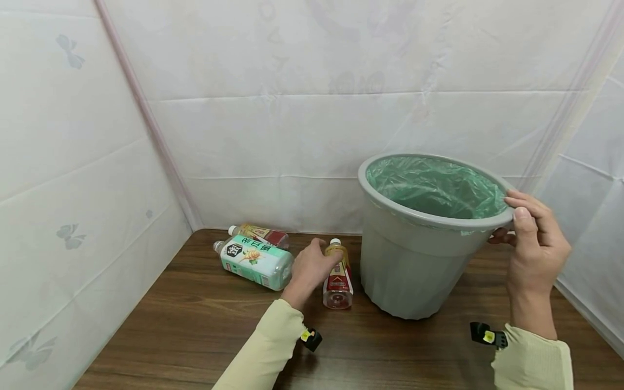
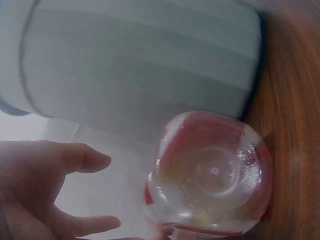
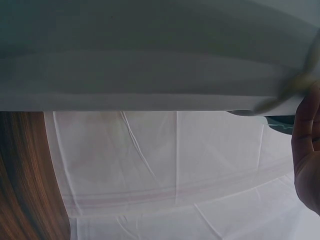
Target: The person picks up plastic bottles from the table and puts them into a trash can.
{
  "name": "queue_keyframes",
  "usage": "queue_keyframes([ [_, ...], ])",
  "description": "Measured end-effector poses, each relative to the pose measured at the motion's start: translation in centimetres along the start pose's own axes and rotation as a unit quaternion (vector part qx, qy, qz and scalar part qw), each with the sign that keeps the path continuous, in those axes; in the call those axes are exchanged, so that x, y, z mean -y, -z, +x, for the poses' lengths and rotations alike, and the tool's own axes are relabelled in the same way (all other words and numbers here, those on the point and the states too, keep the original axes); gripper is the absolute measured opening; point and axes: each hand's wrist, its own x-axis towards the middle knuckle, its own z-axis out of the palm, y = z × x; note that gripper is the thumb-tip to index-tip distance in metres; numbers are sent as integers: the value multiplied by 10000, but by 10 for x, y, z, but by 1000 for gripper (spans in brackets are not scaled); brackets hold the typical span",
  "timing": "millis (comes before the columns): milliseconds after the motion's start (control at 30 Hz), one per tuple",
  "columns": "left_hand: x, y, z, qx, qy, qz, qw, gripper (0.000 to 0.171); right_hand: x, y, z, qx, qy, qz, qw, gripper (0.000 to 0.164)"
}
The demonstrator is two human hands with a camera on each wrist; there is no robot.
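A grey bin (image 1: 414, 271) lined with a green bag (image 1: 439, 187) stands on the brown table (image 1: 195, 325). My right hand (image 1: 517, 219) grips its right rim, fingers over the top and thumb below; the right wrist view shows the bin (image 3: 150, 50) wall above and that hand (image 3: 307, 150) at the edge. A small bottle with a red label (image 1: 338, 279) lies beside the bin. My left hand (image 1: 324, 262) reaches onto it with fingers loosely spread. In the left wrist view the bottle (image 2: 210, 175) base faces the camera, the hand (image 2: 50, 190) just left of it.
Two more bottles lie at the back left: one with a green label (image 1: 255, 262) and a brown one (image 1: 260, 234) behind it. White cloth walls (image 1: 292, 135) close in the table on three sides. Bare wood shows in front.
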Motion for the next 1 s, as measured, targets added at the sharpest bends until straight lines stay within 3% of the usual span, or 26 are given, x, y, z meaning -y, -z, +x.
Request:
queue_keyframes([
  [267, 6, -9, 2, 299, 328, -19, 9990, 64, 0, 1, 0, -17, -1, -8, 10000, 28],
  [600, 22, -13, 6, 889, 685, -936, 9893, 66, -1, -1, 0, 35, 22, -30, 10000, 28],
  [1000, 27, -12, 10, 1013, 889, -1396, 9810, 68, 0, 0, 0, -22, -24, -1, 10000, 28],
])
